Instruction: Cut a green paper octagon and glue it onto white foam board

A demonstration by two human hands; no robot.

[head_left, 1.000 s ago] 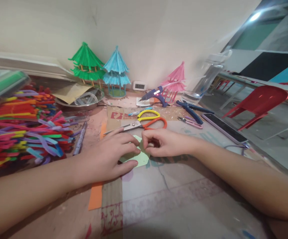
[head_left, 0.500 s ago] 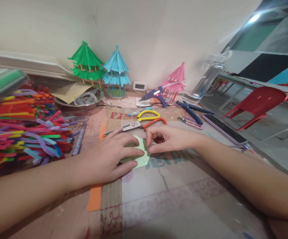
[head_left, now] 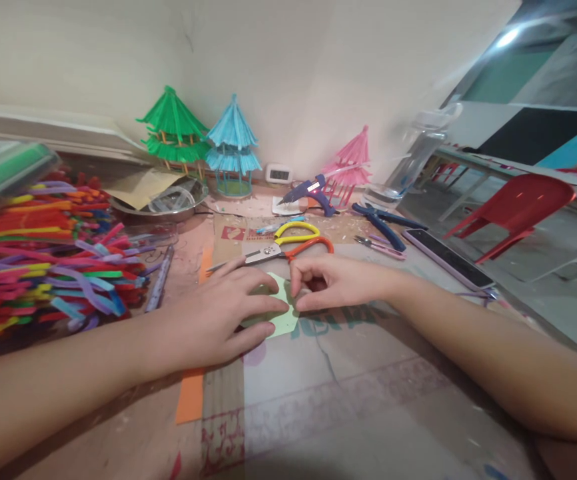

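Observation:
My left hand (head_left: 223, 307) lies palm down with fingers spread over a pale green piece of paper (head_left: 284, 323) with angled corners, hiding much of it. At the paper's right edge is my right hand (head_left: 321, 283), thumb and index finger curled close together. What sits between those fingertips, if anything, is too small to make out. Just beyond both hands rest scissors (head_left: 296, 233) with one yellow and one orange handle loop. An orange strip (head_left: 190, 397) passes under my left wrist.
Pipe cleaners (head_left: 53, 260) are heaped at left beside a pen (head_left: 159, 280). Green (head_left: 171, 127), blue (head_left: 233, 143) and pink tiered pavilions (head_left: 351, 160) stand along the wall. A glue gun (head_left: 308, 192), pliers (head_left: 386, 220), snippers (head_left: 381, 247) and a phone (head_left: 448, 259) lie at right.
My right hand has shifted very slightly left at the paper's edge. My left hand stays on the paper.

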